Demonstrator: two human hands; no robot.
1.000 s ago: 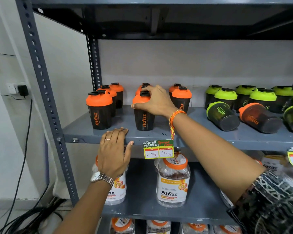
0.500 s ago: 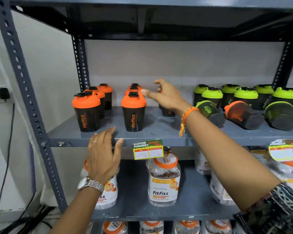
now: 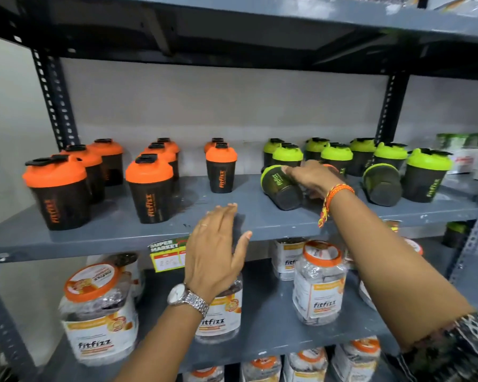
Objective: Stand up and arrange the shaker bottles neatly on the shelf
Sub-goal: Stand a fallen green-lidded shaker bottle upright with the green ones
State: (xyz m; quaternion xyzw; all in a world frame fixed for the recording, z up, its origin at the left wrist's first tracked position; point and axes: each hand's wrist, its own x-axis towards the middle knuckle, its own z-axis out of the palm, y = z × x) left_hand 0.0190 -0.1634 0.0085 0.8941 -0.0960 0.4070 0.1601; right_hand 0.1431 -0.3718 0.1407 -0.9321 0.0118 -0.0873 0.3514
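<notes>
Fingers of your right hand (image 3: 311, 177) drape over two toppled shaker bottles, a green-lidded one (image 3: 280, 187) and an orange-lidded one mostly hidden beneath; whether it grips, you cannot tell. Your left hand (image 3: 215, 249), open flat, hovers at the shelf (image 3: 122, 232) edge.

Eight orange-lidded shakers (image 3: 149, 187) stand upright; eight green-lidded ones (image 3: 426, 177) stand, two more green (image 3: 282, 187) lie sideways.
</notes>
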